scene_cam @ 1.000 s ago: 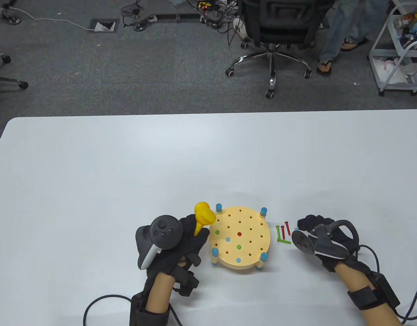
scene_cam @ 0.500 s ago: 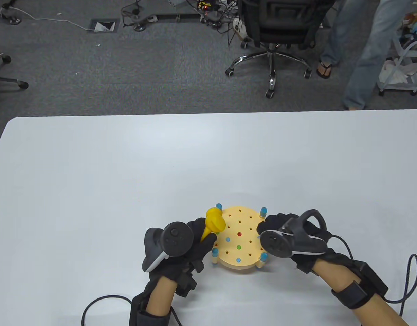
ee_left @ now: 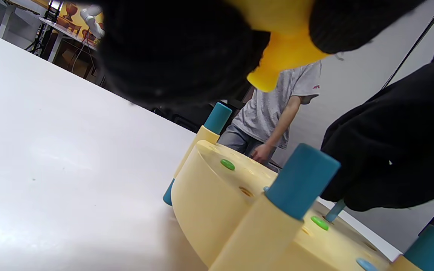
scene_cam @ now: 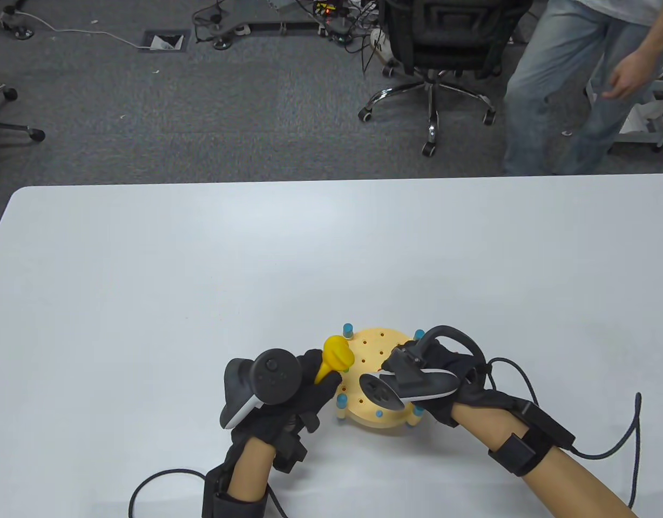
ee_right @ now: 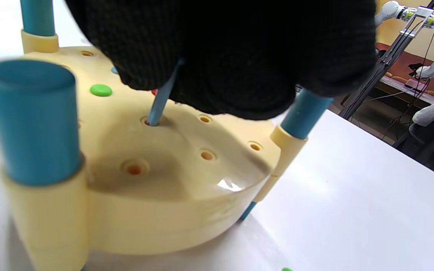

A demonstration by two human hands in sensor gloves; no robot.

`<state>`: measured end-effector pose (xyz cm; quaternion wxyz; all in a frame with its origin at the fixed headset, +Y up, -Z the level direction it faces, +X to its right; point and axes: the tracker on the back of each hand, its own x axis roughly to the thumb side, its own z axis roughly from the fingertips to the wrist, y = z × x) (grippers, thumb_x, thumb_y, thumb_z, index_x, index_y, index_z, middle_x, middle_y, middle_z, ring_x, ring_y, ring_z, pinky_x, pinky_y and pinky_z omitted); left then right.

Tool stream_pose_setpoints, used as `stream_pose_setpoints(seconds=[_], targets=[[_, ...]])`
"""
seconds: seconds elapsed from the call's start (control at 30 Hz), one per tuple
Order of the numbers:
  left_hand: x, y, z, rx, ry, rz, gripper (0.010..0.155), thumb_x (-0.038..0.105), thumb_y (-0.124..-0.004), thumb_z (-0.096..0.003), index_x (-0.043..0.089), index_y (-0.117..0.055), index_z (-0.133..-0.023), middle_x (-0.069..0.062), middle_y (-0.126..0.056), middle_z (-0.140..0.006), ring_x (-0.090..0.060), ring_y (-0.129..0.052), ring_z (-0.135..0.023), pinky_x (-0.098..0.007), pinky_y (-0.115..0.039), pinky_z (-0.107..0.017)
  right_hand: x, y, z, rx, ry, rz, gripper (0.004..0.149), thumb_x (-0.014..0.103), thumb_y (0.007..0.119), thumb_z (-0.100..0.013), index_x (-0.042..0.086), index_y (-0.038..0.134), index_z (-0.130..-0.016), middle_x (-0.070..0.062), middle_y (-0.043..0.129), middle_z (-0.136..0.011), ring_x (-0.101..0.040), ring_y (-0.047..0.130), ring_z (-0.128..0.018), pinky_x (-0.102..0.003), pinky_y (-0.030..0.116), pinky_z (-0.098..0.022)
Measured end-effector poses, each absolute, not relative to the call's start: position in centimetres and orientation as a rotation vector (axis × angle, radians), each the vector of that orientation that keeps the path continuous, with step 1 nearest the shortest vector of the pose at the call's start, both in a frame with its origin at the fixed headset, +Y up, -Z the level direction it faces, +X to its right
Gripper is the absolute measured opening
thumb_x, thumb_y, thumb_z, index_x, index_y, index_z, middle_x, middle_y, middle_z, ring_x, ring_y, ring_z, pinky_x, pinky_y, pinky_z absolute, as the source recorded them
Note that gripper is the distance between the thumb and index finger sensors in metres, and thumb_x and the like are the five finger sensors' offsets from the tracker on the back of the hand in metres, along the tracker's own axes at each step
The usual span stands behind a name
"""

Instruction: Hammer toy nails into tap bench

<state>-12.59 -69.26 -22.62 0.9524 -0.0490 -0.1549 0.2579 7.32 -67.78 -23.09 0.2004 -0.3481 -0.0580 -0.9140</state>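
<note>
A white table [scene_cam: 202, 259] stood on grey carpet [scene_cam: 202, 118], with a black office chair [scene_cam: 445, 38] on a chrome star base behind it. Cables [scene_cam: 288, 21] trailed along the far floor beside a floor socket [scene_cam: 162, 41]. A person in jeans [scene_cam: 558, 81] stood near a white trolley [scene_cam: 653, 116] at right.

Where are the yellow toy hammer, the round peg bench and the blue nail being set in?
yellow hammer [scene_cam: 337, 353], table view, on its head.
tap bench [ee_right: 156, 203], right wrist view, on its side wall.
blue nail [ee_right: 160, 103], right wrist view, on its shaft.

Right hand [scene_cam: 418, 377] blocks bench [scene_cam: 372, 345] top; table [scene_cam: 202, 280] beyond free.
</note>
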Motion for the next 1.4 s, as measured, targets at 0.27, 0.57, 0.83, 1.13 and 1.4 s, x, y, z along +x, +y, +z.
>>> stream_pose_setpoints(seconds=[0.27,0.57,0.83,1.13,1.4], targets=[[-12.8,-69.5,-22.7,-0.12,-0.302,0.526,0.057,0.057,-0.071,-0.0432,0.02,-0.077,-0.086,-0.01,-0.099,-0.053,-0.02,-0.1,-0.022,-0.032,-0.08,-0.013,6.8,-68.6,-23.3,-0.928,-0.172,-2.555,0.041,0.04,0.079,-0.039,0.021,0.088,-0.074,-0.007,0.098,-0.059,-0.012,0.101,-0.036,-0.033,0.091,-0.036],[-12.2,-69.0,-22.4,-0.138,-0.345,0.544,0.067,0.053,-0.074,-0.044,0.013,-0.058,-0.095,-0.012,-0.093,-0.067,-0.02,-0.102,-0.025,-0.032,-0.082,-0.013,14.0,-64.9,-24.5,-0.561,0.278,-3.097,0.061,0.051,0.07,-0.04,0.02,0.074,-0.093,-0.01,0.089,-0.078,-0.019,0.097,-0.052,-0.038,0.085,-0.044],[-10.0,-68.0,-20.9,-0.035,-0.442,0.496,0.061,0.052,-0.074,-0.0446,0.015,-0.069,-0.093,-0.014,-0.097,-0.067,-0.023,-0.106,-0.035,-0.034,-0.086,-0.019,19.3,-72.0,-27.2,-0.529,0.105,-3.492,0.075,0.052,0.073,-0.039,0.015,0.061,-0.103,-0.017,0.076,-0.094,-0.025,0.09,-0.068,-0.039,0.081,-0.047],[-7.0,-67.2,-21.3,-0.095,-0.487,0.523,0.062,0.055,-0.069,-0.0454,0.008,-0.081,-0.084,-0.013,-0.106,-0.045,-0.02,-0.108,-0.01,-0.029,-0.084,-0.001,19.2,-76.4,-28.6,-0.516,0.015,-3.785,0.057,0.047,0.071,-0.042,0.023,0.071,-0.093,-0.013,0.085,-0.085,-0.023,0.094,-0.06,-0.037,0.081,-0.043],[-1.7,-67.6,-21.2,-0.193,-0.337,0.155,0.063,0.058,-0.062,-0.0452,0.008,-0.082,-0.079,-0.008,-0.106,-0.031,-0.015,-0.099,0.008,-0.025,-0.079,0.009,18.9,-76.3,-28.4,-0.521,0.036,-3.745,0.056,0.047,0.069,-0.043,0.023,0.07,-0.093,-0.013,0.084,-0.085,-0.023,0.094,-0.06,-0.037,0.081,-0.043]])
